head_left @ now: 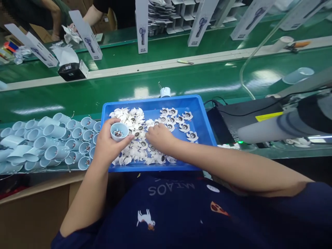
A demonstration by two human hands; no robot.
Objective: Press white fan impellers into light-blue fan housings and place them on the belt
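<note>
- Our pale blue plastic fan housing [119, 131] looks light and thin-walled, best taken by its rim; it sits in our left hand [109, 145], fingers curled round it, over a blue tray [155, 102].
- Our right hand [159, 136] touches white plastic fan impellers [132, 154]; we cannot tell whether it grips one.
- More housings [52, 141] crowd the green conveyor belt [77, 100].
</note>
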